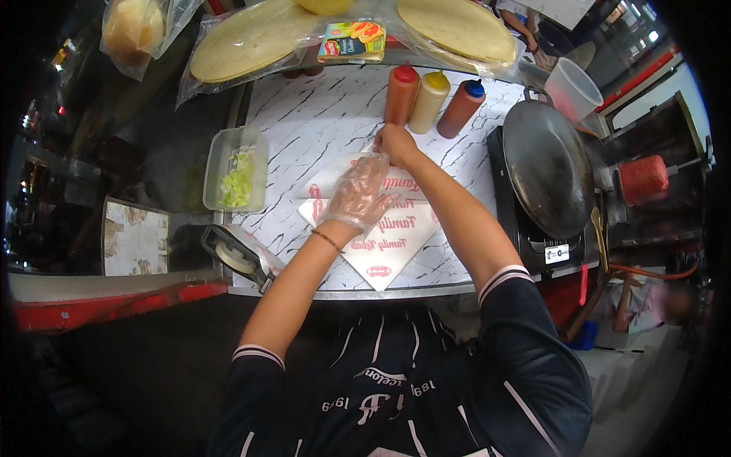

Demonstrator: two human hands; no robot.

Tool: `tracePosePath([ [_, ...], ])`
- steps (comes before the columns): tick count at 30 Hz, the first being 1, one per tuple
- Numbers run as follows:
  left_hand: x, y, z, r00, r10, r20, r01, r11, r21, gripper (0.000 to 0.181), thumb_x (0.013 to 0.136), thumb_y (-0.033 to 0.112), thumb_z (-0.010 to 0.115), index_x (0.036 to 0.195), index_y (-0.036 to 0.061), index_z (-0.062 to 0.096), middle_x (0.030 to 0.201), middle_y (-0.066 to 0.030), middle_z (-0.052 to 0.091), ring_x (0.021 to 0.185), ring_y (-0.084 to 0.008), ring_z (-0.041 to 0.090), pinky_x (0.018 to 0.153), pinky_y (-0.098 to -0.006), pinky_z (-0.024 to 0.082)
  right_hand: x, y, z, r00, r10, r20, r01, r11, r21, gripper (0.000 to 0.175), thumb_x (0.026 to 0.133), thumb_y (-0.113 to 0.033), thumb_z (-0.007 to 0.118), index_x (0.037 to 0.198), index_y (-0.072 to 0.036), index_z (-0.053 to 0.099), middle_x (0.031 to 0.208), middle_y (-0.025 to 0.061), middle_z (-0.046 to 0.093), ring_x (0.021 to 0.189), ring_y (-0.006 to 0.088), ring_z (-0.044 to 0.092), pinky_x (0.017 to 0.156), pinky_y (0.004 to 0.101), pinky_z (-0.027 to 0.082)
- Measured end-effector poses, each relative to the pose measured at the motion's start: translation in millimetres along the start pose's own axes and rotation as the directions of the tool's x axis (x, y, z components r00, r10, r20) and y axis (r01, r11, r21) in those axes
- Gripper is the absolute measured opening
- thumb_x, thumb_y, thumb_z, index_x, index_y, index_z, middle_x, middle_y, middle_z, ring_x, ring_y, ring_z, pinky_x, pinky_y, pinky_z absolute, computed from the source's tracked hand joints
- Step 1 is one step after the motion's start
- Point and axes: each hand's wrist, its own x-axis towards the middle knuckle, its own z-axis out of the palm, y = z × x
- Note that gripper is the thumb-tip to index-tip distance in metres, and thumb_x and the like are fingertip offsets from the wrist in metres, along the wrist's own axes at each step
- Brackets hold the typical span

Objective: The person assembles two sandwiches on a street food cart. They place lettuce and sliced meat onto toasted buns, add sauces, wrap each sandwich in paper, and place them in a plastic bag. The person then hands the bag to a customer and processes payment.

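Observation:
Printed white wrapping paper (380,245) lies on the marble-patterned counter in front of me, with red writing on it. My left hand (360,191), in a clear plastic glove, rests palm down on the paper with its fingers pointing away from me. My bare right hand (394,144) is curled at the paper's far edge, fingertips close to the gloved ones. Whether it pinches the paper is unclear. Just beyond it stand a squeeze bottle with a red cap (402,94), one with a yellow cap (429,101) and one with a blue cap (462,108).
A tub of chopped lettuce (235,185) and a tape dispenser (237,257) sit at the left. A large wok (548,165) on a stove stands right. Flatbreads (457,28) and a cheese packet (352,43) lie on the shelf beyond. Other people are at the right.

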Motion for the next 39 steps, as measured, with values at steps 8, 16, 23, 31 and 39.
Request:
tracePosePath([
  [8, 39.1, -4.0, 17.3, 0.949, -0.080, 0.303, 0.038, 0.989, 0.143, 0.068, 0.096, 0.051, 0.056, 0.132, -0.0066, 0.053, 0.132, -0.0224, 0.056, 0.124, -0.0361, 0.051, 0.105, -0.0472, 0.040, 3.6, 18.7, -8.6, 0.974, -0.222, 0.043, 0.221, 0.975, 0.021, 0.015, 0.078, -0.004, 0.073, 0.091, -0.012, 0.078, 0.101, 0.0144, 0.074, 0.097, 0.0323, 0.070, 0.086, 0.0421, 0.056],
  [16, 64.5, 0.0, 15.8, 0.857, -0.343, 0.385, 0.349, 0.935, 0.058, 0.066, 0.097, 0.055, 0.050, 0.113, -0.0065, 0.067, 0.111, -0.0226, 0.068, 0.104, -0.0379, 0.065, 0.095, -0.0452, 0.049, -12.0, 13.3, -32.7, 0.895, -0.413, 0.168, 0.446, 0.811, -0.378, 0.019, 0.092, -0.018, 0.062, 0.100, -0.008, 0.077, 0.103, 0.0134, 0.073, 0.099, 0.0313, 0.071, 0.084, 0.0436, 0.057],
  [23, 41.3, 25.0, 11.9, 0.779, -0.360, 0.514, 0.320, 0.932, 0.167, 0.065, 0.099, 0.055, 0.046, 0.116, -0.0040, 0.067, 0.115, -0.0215, 0.067, 0.112, -0.0349, 0.062, 0.099, -0.0454, 0.046, -23.0, 2.6, -26.7, 0.899, -0.372, 0.232, 0.437, 0.726, -0.530, 0.024, 0.096, -0.014, 0.056, 0.111, -0.011, 0.074, 0.111, 0.0126, 0.071, 0.103, 0.0301, 0.071, 0.082, 0.0414, 0.058],
  [31, 41.8, 18.5, 12.7, 0.812, -0.343, 0.471, 0.284, 0.939, 0.193, 0.063, 0.104, 0.051, 0.037, 0.122, -0.0022, 0.066, 0.143, -0.0178, 0.049, 0.137, -0.0350, 0.039, 0.112, -0.0577, 0.028, -107.2, 15.5, -53.1, 0.948, -0.146, -0.283, 0.127, 0.988, -0.086, 0.041, 0.093, -0.017, 0.061, 0.134, -0.014, 0.060, 0.089, 0.0172, 0.070, 0.083, 0.0325, 0.071, 0.072, 0.0423, 0.056],
  [39, 63.4, 5.0, 25.1, 0.716, -0.428, 0.551, 0.316, 0.903, 0.292, 0.059, 0.104, 0.048, 0.039, 0.155, 0.0185, 0.038, 0.168, -0.0104, 0.013, 0.155, -0.0372, 0.006, 0.123, -0.0613, 0.009, -212.1, 34.2, -29.6, 0.869, 0.452, 0.201, -0.461, 0.590, 0.663, 0.039, 0.094, -0.026, 0.069, 0.118, 0.001, 0.054, 0.075, 0.0147, 0.069, 0.070, 0.0202, 0.071, 0.061, 0.0304, 0.056],
])
